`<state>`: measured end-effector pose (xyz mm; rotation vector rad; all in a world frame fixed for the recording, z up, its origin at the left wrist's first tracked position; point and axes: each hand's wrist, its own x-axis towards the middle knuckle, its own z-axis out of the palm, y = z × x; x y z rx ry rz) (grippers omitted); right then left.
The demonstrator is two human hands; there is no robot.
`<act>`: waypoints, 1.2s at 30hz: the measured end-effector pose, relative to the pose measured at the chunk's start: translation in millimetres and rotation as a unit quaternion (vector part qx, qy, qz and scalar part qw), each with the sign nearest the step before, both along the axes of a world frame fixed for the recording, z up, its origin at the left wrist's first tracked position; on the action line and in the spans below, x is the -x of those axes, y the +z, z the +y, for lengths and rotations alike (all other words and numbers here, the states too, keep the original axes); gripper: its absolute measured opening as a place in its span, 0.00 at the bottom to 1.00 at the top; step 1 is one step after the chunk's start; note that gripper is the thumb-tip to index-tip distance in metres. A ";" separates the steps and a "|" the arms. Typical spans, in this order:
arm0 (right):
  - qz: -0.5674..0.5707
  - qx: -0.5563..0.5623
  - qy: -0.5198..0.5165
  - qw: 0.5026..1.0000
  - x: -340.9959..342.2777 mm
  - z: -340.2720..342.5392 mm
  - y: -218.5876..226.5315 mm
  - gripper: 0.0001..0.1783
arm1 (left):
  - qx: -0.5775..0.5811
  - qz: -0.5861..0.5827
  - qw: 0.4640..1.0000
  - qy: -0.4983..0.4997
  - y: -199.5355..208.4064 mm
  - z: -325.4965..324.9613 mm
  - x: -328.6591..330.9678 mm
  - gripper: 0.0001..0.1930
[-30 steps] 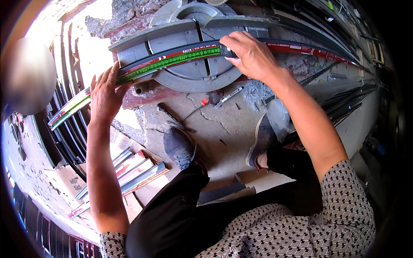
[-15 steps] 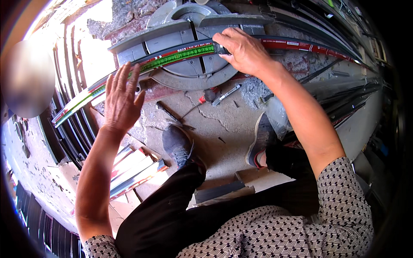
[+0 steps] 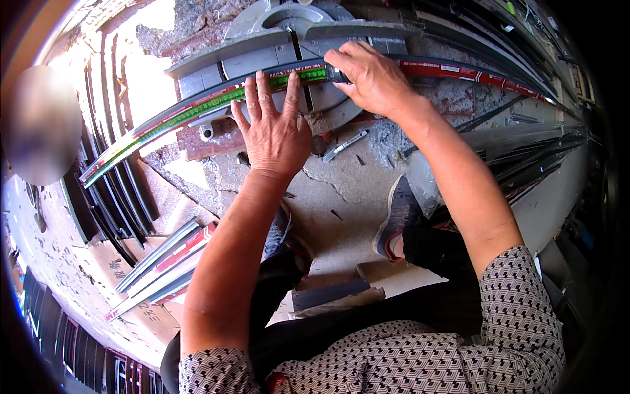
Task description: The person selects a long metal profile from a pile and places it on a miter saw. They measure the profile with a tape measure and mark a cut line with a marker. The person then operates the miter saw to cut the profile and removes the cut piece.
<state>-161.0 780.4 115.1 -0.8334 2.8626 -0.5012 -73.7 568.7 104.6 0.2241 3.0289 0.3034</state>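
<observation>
A long dark profile strip [image 3: 433, 68] with red film lies across the grey saw base [image 3: 259, 54]. Along it runs a green tape measure blade [image 3: 190, 113], drawn out to the strip's left end. My right hand [image 3: 377, 77] is closed around the dark tape measure case [image 3: 335, 73] at the strip, with its fingertips partly hidden. My left hand [image 3: 277, 134] is spread flat, palm down, its fingertips resting over the blade and strip left of the case. It holds nothing.
A marker pen [image 3: 346, 146] lies on the floor before the saw. Cut profile pieces [image 3: 164, 262] rest on a cardboard box at lower left. Dark strips [image 3: 115, 197] lie at left, and bundled profiles [image 3: 531, 157] at right. My shoe [image 3: 397, 213] stands near the saw.
My left hand has slid right along the strip, from near its left part to close by the tape case. The right hand, case and strip have hardly moved.
</observation>
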 end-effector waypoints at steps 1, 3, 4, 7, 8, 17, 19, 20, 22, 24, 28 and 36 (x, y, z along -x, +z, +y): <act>0.003 0.001 0.000 1.000 -0.2 0.1 0.4 0.26 | -0.001 0.002 1.000 0.009 -2.5 3.2 -0.1 0.45; 0.003 0.003 0.001 1.000 -0.5 0.9 -0.2 0.26 | -0.004 0.006 1.000 0.026 -7.8 7.3 -0.1 0.44; 0.001 0.004 0.002 1.000 -0.4 1.6 -0.8 0.26 | -0.005 0.007 1.000 0.028 -9.3 7.7 -0.4 0.44; 0.006 0.013 0.006 1.000 -0.3 3.5 -3.4 0.26 | -0.010 0.010 0.999 0.032 -12.7 8.1 -1.4 0.43; 0.009 0.017 0.008 1.000 -0.5 4.1 -4.4 0.26 | -0.014 0.012 0.999 0.032 -13.8 7.5 -1.3 0.43; 0.034 0.045 0.008 0.998 -1.4 5.3 -8.4 0.27 | -0.027 0.013 0.999 0.034 -17.6 7.9 -2.0 0.44; 0.032 0.049 0.005 0.998 -1.9 5.9 -9.0 0.28 | -0.022 0.010 0.999 0.033 -17.8 7.2 -2.3 0.44; 0.031 0.052 0.003 0.998 -2.3 6.1 -9.4 0.28 | -0.020 0.008 0.999 0.032 -17.7 6.7 -2.7 0.44; 0.035 0.056 -0.006 0.998 -4.2 6.4 -11.1 0.28 | -0.018 0.007 0.999 0.030 -18.2 7.0 -3.6 0.44; 0.034 0.064 -0.010 0.997 -5.9 7.7 -12.7 0.29 | -0.015 0.010 0.999 0.028 -19.4 7.8 -4.2 0.44; 0.032 0.079 -0.025 0.996 -12.4 12.7 -14.1 0.31 | -0.016 0.008 0.999 0.028 -20.2 11.0 -3.4 0.44; 0.075 0.128 -0.209 0.967 -62.3 27.5 -17.3 0.33 | 0.000 0.021 1.000 0.022 -25.5 10.5 -4.2 0.45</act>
